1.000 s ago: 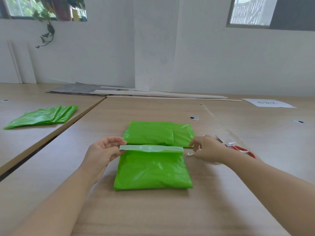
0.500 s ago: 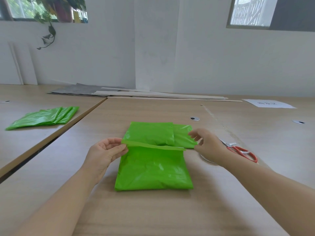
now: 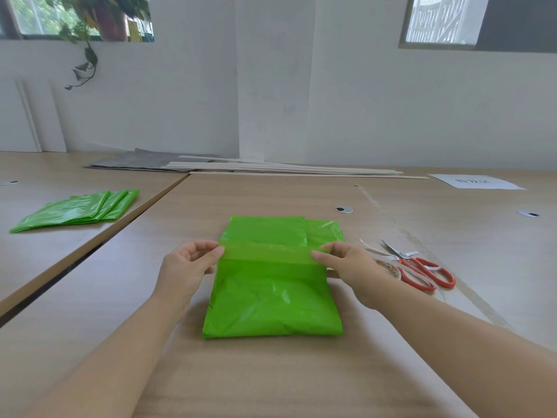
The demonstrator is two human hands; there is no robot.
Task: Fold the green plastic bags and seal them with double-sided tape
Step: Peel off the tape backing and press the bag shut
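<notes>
Centre frame: left hand (image 3: 190, 263) and right hand (image 3: 346, 260) each pinch one end of the tape strip (image 3: 266, 251) over the folded green bag (image 3: 271, 300). Uneven lowering would likely skew or wrinkle the seal.

Left hand (image 3: 187, 267) and right hand (image 3: 351, 265) at ends of green bag flap (image 3: 265, 251)

Workroom — joined worktables (image 3: 271, 372), scissors (image 3: 422, 268).
</notes>
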